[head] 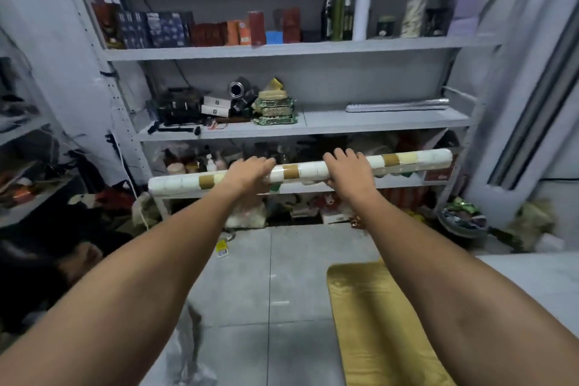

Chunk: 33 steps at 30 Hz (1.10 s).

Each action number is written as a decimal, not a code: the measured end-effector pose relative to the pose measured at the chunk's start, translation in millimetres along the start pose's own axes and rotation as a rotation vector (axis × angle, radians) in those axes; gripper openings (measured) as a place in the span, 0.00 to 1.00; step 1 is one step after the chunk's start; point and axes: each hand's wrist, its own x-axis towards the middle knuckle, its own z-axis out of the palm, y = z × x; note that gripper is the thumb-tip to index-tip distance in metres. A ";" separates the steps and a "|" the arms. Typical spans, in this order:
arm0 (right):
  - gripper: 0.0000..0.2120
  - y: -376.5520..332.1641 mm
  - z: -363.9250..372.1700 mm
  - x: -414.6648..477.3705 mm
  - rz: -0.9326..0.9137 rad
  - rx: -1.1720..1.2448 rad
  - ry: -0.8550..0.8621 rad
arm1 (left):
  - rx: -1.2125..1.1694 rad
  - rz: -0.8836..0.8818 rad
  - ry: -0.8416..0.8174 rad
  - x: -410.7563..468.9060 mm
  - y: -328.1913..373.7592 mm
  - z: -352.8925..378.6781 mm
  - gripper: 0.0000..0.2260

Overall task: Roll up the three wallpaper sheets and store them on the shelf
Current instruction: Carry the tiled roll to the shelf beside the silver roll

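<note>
Facing a cluttered grey shelf (376, 122), the left hand (249, 172) and right hand (347, 169) curl over the checked wallpaper roll (300, 170), held crosswise between them, with bare shelf board above and beyond the grip, nearer the right hand.

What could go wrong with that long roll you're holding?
The wallpaper roll looks nearly as wide as the shelf unit, so an end might bump its frame. The left hand and right hand grip near its middle and no tie shows, so it might loosen. The gold sheet on the floor could get stepped on.
</note>
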 end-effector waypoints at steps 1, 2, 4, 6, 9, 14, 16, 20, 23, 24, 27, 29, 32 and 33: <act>0.18 -3.1 2.6 11.4 0.025 -0.007 -0.005 | -0.008 0.024 0.010 12.6 -10.6 3.7 0.15; 0.18 -6.2 4.8 19.1 0.039 -0.012 -0.005 | -0.018 0.039 0.012 20.9 -19.3 7.2 0.15; 0.18 -12.8 9.9 31.9 0.061 -0.032 -0.004 | -0.042 0.080 -0.001 37.7 -35.6 12.9 0.15; 0.18 -15.4 15.2 37.6 0.102 -0.044 -0.011 | -0.057 0.133 -0.008 53.8 -44.2 17.3 0.14; 0.18 -12.9 21.5 41.6 0.193 -0.039 -0.039 | -0.042 0.203 -0.004 77.2 -45.9 18.5 0.13; 0.18 -7.6 22.9 54.6 0.249 -0.075 -0.058 | -0.045 0.292 0.064 113.2 -55.0 23.4 0.14; 0.19 -5.3 24.8 65.6 0.264 -0.091 -0.067 | -0.059 0.306 0.073 124.7 -58.1 25.4 0.13; 0.20 -4.3 40.6 99.5 0.273 -0.111 -0.069 | -0.080 0.306 0.081 151.9 -72.1 41.2 0.12; 0.19 -5.1 60.2 127.0 0.275 -0.100 -0.071 | -0.089 0.316 0.062 182.7 -89.5 55.1 0.12; 0.19 -3.8 69.4 137.2 0.280 -0.098 -0.066 | -0.079 0.322 0.068 196.5 -95.0 59.7 0.13; 0.18 9.6 94.5 171.3 0.296 -0.090 -0.060 | -0.043 0.331 0.099 240.8 -105.1 74.6 0.15; 0.19 26.7 109.7 201.4 0.300 -0.092 -0.066 | -0.040 0.339 0.086 275.5 -108.6 83.1 0.15; 0.20 57.0 128.1 252.5 0.295 -0.107 -0.080 | -0.061 0.326 0.065 331.9 -113.4 93.5 0.14; 0.20 67.1 135.1 272.0 0.294 -0.115 -0.076 | -0.071 0.317 0.072 353.1 -116.0 97.6 0.14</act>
